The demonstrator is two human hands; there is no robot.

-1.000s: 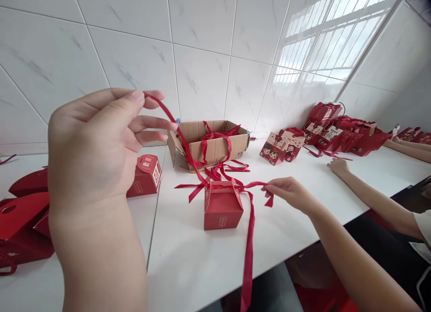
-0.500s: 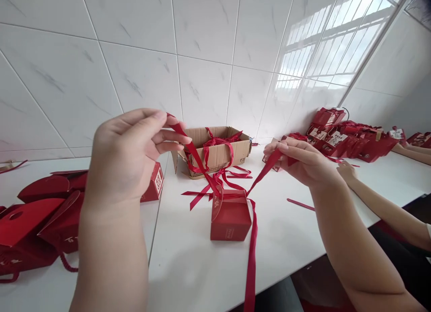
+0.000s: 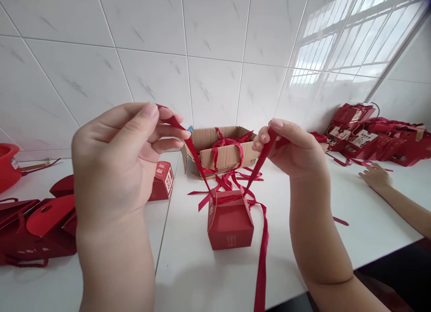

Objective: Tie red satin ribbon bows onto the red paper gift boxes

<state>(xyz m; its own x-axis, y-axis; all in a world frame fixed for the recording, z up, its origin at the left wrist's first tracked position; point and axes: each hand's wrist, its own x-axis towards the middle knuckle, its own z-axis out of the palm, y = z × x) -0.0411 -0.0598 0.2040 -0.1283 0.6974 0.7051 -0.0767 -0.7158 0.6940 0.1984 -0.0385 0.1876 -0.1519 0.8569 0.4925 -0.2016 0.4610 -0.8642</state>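
Observation:
A small red gift box point(image 3: 230, 224) stands on the white table point(image 3: 188, 267) in front of me. A red ribbon point(image 3: 195, 159) runs round its top and rises in two taut strands. My left hand point(image 3: 117, 164) is raised at the left and pinches one strand between thumb and fingers. My right hand point(image 3: 294, 152) is raised at the right and pinches the other strand. A long loose tail of the ribbon hangs off the table's front edge.
An open cardboard box point(image 3: 220, 148) of red ribbons sits behind the gift box. A closed red box point(image 3: 162, 181) and flat red boxes point(image 3: 37, 226) lie at the left. Finished boxes point(image 3: 373, 137) pile at the far right. Another person's hand point(image 3: 377, 177) rests on the table.
My right hand rose from the table with its ribbon end and now holds it up level with my left. The view shifted, so the gift box sits lower in frame.

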